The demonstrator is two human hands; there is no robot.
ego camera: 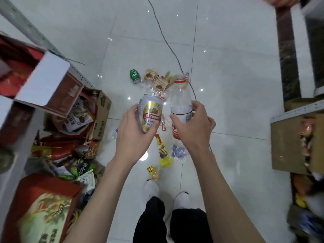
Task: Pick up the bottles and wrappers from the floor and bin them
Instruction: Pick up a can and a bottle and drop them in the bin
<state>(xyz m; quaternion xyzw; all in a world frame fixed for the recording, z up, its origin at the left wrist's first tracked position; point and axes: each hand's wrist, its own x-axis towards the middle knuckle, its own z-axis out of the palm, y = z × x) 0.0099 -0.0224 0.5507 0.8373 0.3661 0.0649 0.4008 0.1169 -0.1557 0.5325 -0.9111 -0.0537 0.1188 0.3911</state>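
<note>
**Head view, looking down.** At left, opened boxes (91, 111) and snack packets are crowding the foot of a shelf. The left hand (130, 137) is gripping a white-and-gold can (151, 113), fingers wrapped round its side, and is holding it upright above the floor (236, 85). Beyond it, a green can (135, 76) is lying on the tiles beside a cluster of wrappers (156, 80). Nearer the shoes (150, 188), a long wrapper (161, 146), a yellow wrapper (165, 162) and a gold wrapper (154, 172) are lying loose. The right hand (194, 132) is clasping a clear bottle (181, 104) round its label, just beside the can. The two hands are being held close together but not touching. A dark cable (168, 44) is running across the floor behind them. No bin is showing. Judged progress: early. Two items are lifted and none is seen binned, while the green can and all the wrappers are waiting on the floor.
</note>
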